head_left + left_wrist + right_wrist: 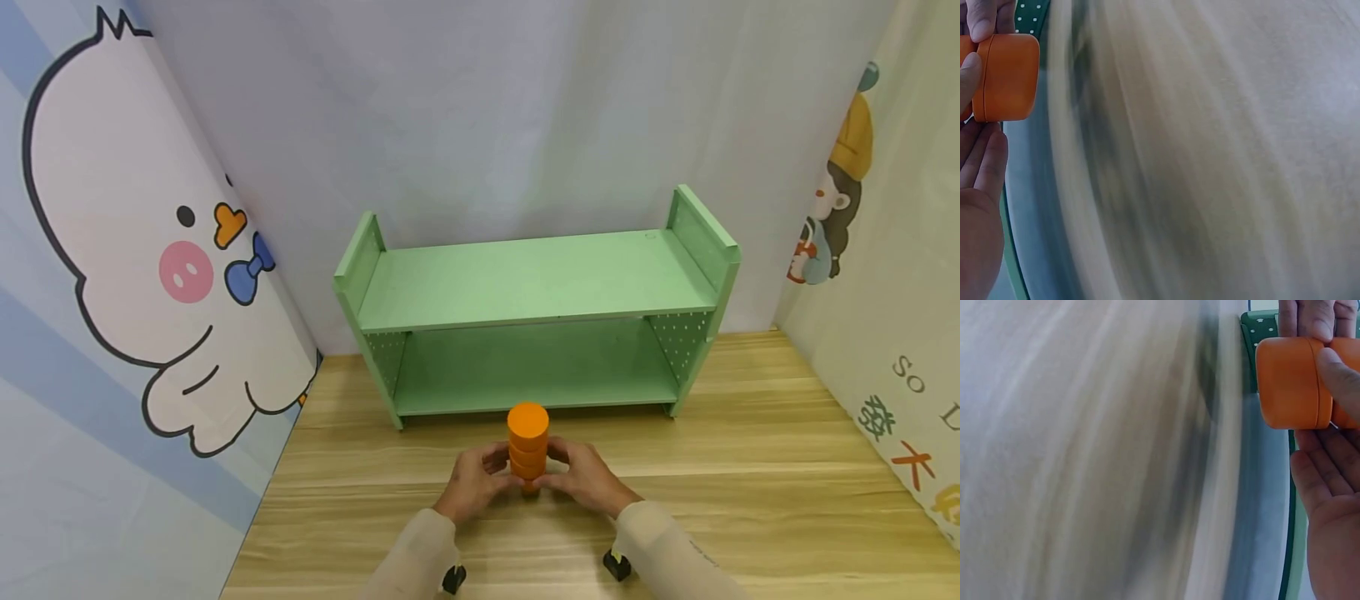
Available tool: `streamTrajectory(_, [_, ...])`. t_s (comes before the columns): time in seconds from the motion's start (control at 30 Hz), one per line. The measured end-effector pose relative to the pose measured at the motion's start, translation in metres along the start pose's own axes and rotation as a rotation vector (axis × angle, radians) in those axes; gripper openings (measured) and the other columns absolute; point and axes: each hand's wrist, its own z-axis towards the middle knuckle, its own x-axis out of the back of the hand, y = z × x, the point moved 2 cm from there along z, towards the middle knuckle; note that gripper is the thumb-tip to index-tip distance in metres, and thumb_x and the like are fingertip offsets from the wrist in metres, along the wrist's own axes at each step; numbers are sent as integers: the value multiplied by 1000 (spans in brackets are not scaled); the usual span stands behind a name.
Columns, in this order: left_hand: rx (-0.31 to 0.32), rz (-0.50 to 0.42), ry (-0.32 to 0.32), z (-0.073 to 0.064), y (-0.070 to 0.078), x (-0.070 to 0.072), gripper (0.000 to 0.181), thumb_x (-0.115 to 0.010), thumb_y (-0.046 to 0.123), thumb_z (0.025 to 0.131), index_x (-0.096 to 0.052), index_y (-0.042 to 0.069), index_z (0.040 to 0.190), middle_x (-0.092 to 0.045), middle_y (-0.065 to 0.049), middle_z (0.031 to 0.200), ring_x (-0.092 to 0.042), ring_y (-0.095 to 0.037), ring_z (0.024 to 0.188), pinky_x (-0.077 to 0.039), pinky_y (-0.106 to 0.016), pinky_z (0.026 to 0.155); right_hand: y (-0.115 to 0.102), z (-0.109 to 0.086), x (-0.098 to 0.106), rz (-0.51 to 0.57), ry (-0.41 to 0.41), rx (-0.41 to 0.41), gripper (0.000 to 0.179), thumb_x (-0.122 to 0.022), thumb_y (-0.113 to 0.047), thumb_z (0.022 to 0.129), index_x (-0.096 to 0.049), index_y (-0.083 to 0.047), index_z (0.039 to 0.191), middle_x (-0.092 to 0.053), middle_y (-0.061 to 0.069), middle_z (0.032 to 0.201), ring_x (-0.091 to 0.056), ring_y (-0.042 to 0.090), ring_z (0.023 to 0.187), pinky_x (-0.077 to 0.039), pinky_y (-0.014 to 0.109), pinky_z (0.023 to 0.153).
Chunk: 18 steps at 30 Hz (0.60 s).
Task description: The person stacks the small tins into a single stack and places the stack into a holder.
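Note:
An orange upright stack of round, cylinder-like pieces stands in front of the shelf in the head view, with seams across its side and a flat top. My left hand holds it from the left, thumb at the near side and fingers behind. From the right, my right hand grips the same stack in a mirrored way. Both wrist views show the rounded, smooth end of an orange piece close up, with a thin seam line. Fingertips of both hands meet around the seam, and part of the stack lies outside each wrist view.
Behind the hands stands a light green two-tier shelf with dotted side panels. It rests on a wood-grain table. Printed cloth walls enclose the back and sides. Small black blocks hang near both sleeves.

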Motion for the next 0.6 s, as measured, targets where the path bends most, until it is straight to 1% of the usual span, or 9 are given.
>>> streamTrajectory(0.1, [5,8,-4,1,3,1,51,-82,5,81,-64,-4,128,-66,-19,125,-64,-33,115,-55,-38,97,-3,0,2,-14,5,11,59,-81,-19,85,-58,1,135,-59,19,137,-54,39,127,-43,58,106])
streamTrajectory(0.17, [8,14,-8,2,5,2,51,-81,7,82,-64,-2,129,-66,-17,126,-64,-31,116,-54,-38,98,-6,0,4,-4,5,15,58,-81,-20,85,-59,1,135,-59,19,136,-54,39,127,-43,58,106])
streamTrajectory(0.27, [-12,16,-18,3,8,3,50,-81,7,83,-64,-1,129,-66,-16,126,-64,-31,116,-53,-39,99,-9,-1,7,-7,7,30,57,-82,-20,85,-60,1,134,-60,19,135,-55,38,126,-43,59,106])
streamTrajectory(0.37, [-34,19,-27,3,13,4,49,-81,8,84,-64,-2,128,-67,-17,126,-64,-31,115,-54,-40,99,-13,-1,10,-33,10,47,57,-82,-20,85,-60,2,133,-61,19,134,-56,39,124,-44,58,105])
streamTrajectory(0.5, [-50,26,-42,4,21,6,47,-80,8,84,-65,-2,127,-67,-17,125,-64,-31,115,-54,-38,99,-18,-2,14,-50,10,35,57,-81,-21,86,-60,2,133,-61,19,134,-57,39,123,-45,57,104])
streamTrajectory(0.6, [-40,33,-46,4,28,8,47,-81,8,84,-65,-2,127,-67,-15,124,-65,-29,115,-54,-36,98,-22,-3,17,-51,4,27,58,-81,-22,87,-59,3,134,-60,21,135,-57,40,123,-45,58,104])
